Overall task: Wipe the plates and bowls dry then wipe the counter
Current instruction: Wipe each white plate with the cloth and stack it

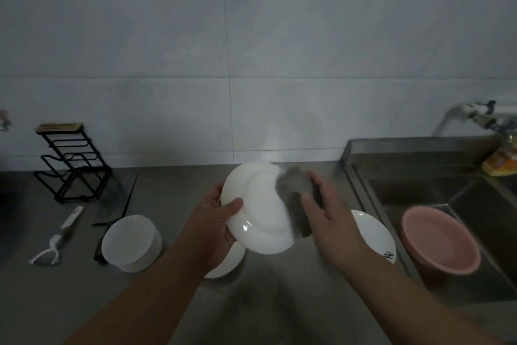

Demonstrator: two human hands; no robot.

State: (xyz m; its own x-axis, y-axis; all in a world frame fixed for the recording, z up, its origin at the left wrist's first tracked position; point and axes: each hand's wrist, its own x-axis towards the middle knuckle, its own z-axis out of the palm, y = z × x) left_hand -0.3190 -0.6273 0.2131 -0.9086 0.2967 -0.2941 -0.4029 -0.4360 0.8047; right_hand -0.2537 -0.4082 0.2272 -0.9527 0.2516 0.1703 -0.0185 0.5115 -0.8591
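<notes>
Two bare forearms reach in from the near edge over the steel counter (173, 302). Left hand (215, 219) grips the left rim of a white plate (257, 207), thumb curled over its face, holding it tilted above the counter. Right hand (327, 210), blurred, presses a grey cloth (293, 199) flat against the plate's right side with fingers straight. Beneath lie another white plate (380, 238) to the right and one partly hidden below the left hand. A white bowl (131, 244) stands left; a pink basin (439, 241) sits in the sink (475, 182) at right. Farther left stands a black rack (72, 165).
</notes>
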